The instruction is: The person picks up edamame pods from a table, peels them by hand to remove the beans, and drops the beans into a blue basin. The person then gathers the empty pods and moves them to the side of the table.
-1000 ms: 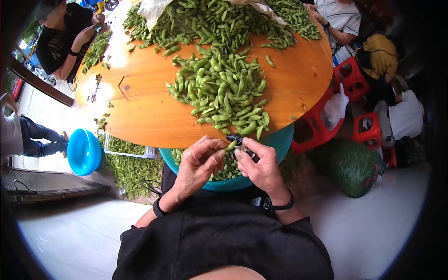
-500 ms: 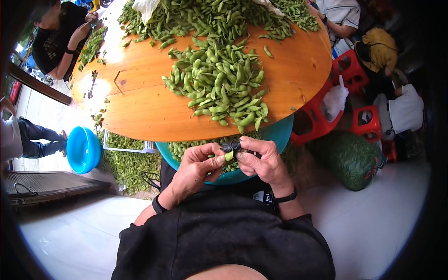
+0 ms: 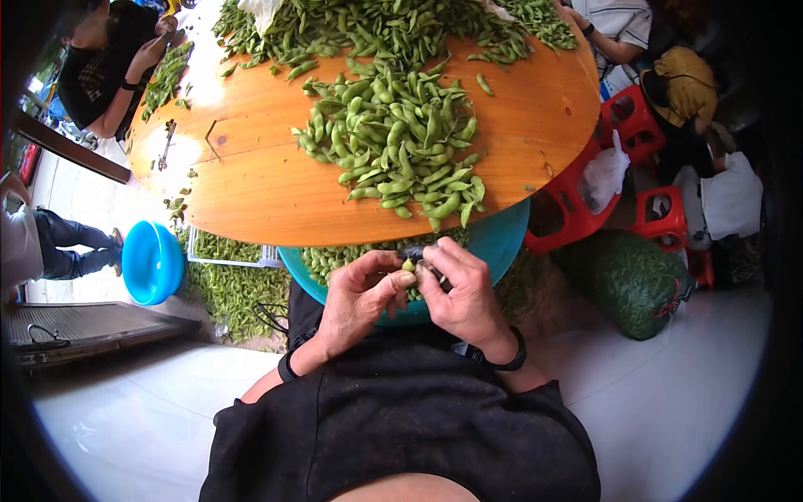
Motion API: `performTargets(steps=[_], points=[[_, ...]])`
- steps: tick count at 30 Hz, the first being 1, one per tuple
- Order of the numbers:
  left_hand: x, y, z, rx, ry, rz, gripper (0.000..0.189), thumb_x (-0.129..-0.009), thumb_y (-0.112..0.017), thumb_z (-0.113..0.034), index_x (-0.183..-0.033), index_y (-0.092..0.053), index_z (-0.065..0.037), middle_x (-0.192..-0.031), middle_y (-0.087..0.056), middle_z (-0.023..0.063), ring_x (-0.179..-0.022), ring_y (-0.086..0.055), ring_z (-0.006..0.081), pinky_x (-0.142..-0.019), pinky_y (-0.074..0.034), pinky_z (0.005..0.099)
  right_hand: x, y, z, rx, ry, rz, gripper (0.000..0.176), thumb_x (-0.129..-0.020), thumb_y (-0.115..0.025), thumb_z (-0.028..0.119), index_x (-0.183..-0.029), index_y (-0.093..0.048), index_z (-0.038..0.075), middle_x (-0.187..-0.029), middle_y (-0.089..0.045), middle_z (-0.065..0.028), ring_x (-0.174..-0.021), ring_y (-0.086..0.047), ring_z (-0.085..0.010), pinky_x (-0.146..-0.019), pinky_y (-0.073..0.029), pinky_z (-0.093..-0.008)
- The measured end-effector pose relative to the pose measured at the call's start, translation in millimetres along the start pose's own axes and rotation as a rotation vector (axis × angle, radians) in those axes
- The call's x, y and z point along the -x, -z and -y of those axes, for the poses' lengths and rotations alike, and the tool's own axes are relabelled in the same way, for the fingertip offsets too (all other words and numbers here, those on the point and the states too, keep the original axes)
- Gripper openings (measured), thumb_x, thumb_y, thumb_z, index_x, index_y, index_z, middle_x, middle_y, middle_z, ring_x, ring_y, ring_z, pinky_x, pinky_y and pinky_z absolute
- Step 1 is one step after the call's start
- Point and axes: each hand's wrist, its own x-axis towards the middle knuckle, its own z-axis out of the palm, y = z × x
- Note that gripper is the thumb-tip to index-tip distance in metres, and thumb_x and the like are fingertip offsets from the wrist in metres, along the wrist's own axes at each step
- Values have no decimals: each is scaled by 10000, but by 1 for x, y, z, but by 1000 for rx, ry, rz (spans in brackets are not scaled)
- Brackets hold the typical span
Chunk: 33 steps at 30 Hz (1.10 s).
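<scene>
My left hand (image 3: pixel 361 294) pinches a green soybean pod (image 3: pixel 408 265) between thumb and forefinger. Close against it, my right hand (image 3: pixel 465 293) has its fingers closed on the pod's other side. Something black (image 3: pixel 411 252) shows at the right fingertips; whether it is a finger wrap or a held thing cannot be made out. Both hands are over a blue basin (image 3: pixel 512 251) containing shelled green beans (image 3: pixel 322 263). Just beyond, a heap of whole soybean pods (image 3: pixel 393 142) lies near the front edge of the wooden table (image 3: pixel 259 201).
A larger pod heap (image 3: pixel 335 29) covers the table's far side. Pods litter the floor (image 3: pixel 230 297) beside a blue tub (image 3: pixel 152 263). Red stools (image 3: pixel 577 201) and a full green sack (image 3: pixel 623 284) stand at right. Other people (image 3: pixel 96 63) are around the table.
My hands have drawn closer around the pod, and less of it shows. The right hand has turned, with its fingers covering more of the black piece. The view has shifted slightly.
</scene>
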Motion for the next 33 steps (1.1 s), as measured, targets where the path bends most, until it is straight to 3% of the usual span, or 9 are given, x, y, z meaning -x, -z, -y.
performTargets(steps=[1, 2, 8, 11, 13, 15, 23, 27, 33], points=[[-2, 1, 2, 86, 34, 62, 223, -964, -647, -181, -972, -607, 39, -704, -650, 43, -579, -595, 76, -515, -477, 223, 0, -4, 2, 80, 103, -58, 117, -821, -619, -41, -936, -607, -18, -782, -499, -105, -616, -543, -236, -553, -437, -337], [-3, 1, 1, 87, 35, 62, 223, -964, -647, -181, -972, -607, 39, -704, -650, 43, -579, -595, 76, -515, -477, 223, 2, -5, 8, 70, 67, -68, 121, -797, -622, -43, -914, -603, -18, -772, -497, -132, -638, -538, -308, -569, -441, -366], [-3, 7, -5, -112, 116, 160, 329, -1037, -507, -263, -1025, -609, 49, -810, -683, 110, -678, -656, 151, -596, -516, 269, 0, 3, -11, -33, -96, 29, 89, -837, -623, -24, -924, -605, -29, -795, -549, -123, -679, -588, -295, -591, -472, -365], [-6, 10, 11, 56, 46, 129, 302, -1027, -526, -224, -1092, -624, 54, -860, -687, 111, -698, -641, 148, -610, -512, 277, 2, 2, -17, -87, -144, 30, 96, -847, -623, -7, -938, -606, -36, -821, -574, -128, -690, -595, -291, -614, -479, -374], [-6, 10, 7, 173, 80, 99, 275, -1015, -548, -201, -1116, -635, 40, -848, -679, 91, -688, -631, 135, -609, -507, 262, 0, 2, -13, 81, 7, -76, 139, -850, -669, 35, -950, -607, -39, -814, -572, -126, -694, -597, -284, -622, -483, -364], [-6, 10, 7, 293, 111, 69, 257, -1004, -570, -178, -1141, -647, 26, -835, -670, 72, -677, -622, 122, -608, -501, 246, 0, 1, -8, 71, 10, -52, 163, -847, -692, 51, -954, -608, -39, -815, -574, -124, -700, -601, -283, -626, -485, -361], [-8, 12, 13, 580, 181, 57, 124, -965, -616, -117, -991, -649, 0, -832, -677, 81, -652, -642, 156, -537, -487, 255, 1, -4, -10, -19, -13, -14, 208, -825, -732, 30, -989, -616, -25, -840, -601, -114, -712, -619, -283, -638, -495, -347], [-5, 13, 11, 568, 199, 77, 130, -975, -605, -127, -994, -637, -3, -824, -675, 83, -645, -641, 150, -537, -489, 246, 5, -12, -3, 83, 59, -87, 212, -805, -723, -8, -994, -626, -15, -825, -613, -114, -691, -624, -284, -616, -500, -344], [3, 2, 19, 140, -16, -23, 167, -1022, -520, -122, -1000, -600, 23, -807, -646, 49, -667, -631, 104, -559, -512, 239, 7, -26, 0, 249, 287, -118, 211, -779, -715, -50, -969, -631, -12, -814, -619, -127, -660, -644, -292, -555, -514, -353]])
